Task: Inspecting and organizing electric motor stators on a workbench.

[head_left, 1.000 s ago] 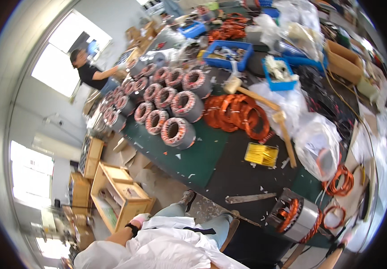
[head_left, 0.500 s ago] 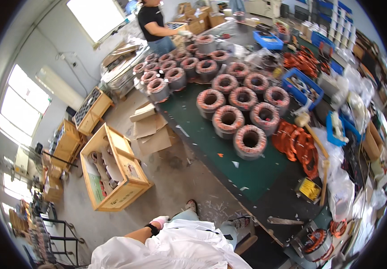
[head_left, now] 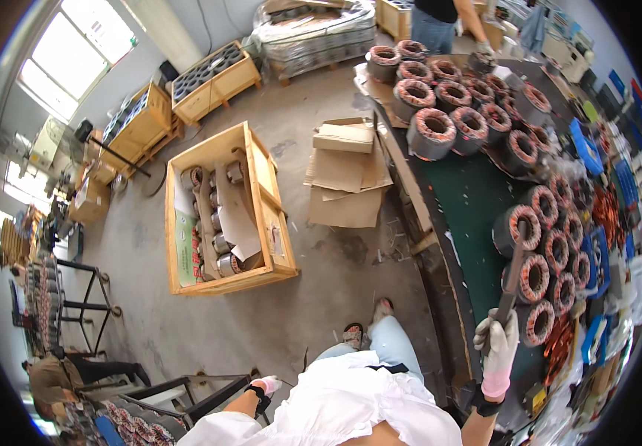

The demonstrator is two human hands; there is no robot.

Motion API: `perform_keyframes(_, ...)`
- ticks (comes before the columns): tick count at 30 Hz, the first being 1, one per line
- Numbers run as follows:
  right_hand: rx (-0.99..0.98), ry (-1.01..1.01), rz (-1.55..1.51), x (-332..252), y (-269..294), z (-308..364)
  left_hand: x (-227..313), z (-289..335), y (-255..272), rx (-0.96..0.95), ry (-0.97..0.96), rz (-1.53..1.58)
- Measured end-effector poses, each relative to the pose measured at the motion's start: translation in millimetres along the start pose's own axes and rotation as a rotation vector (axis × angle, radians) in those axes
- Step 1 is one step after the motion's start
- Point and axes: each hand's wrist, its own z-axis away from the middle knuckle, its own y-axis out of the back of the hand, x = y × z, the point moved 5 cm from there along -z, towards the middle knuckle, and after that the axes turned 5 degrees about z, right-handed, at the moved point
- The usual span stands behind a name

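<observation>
Our right fingers (head_left: 482, 334) wrap a long, flat, grey-brown bar (head_left: 513, 282); our left fingers (head_left: 272, 384) we cannot judge. The green sheet's (head_left: 185, 241) print looks too blurred.

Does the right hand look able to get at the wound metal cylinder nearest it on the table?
Probably, but not freely: the right hand is close to that cylinder, nothing visible between them, yet it holds a flat bar.

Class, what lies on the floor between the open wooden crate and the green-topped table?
The head view shows mainly a pile of cardboard on the floor between the crate and the table.
</observation>
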Motion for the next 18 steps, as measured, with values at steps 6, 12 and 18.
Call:
perform_keyframes(6,-0.292,-0.009,0.250,-1,-127,-122,24,-62,-63,0.298,-0.038,0.933)
perform_keyframes(12,-0.497,0.061,0.306,-33,-273,-213,-13,-54,-14,0.407,0.117,1.085)
perform_keyframes(18,-0.653,0.104,0.264,-64,-401,-272,-72,-39,28,0.496,0.263,1.182)
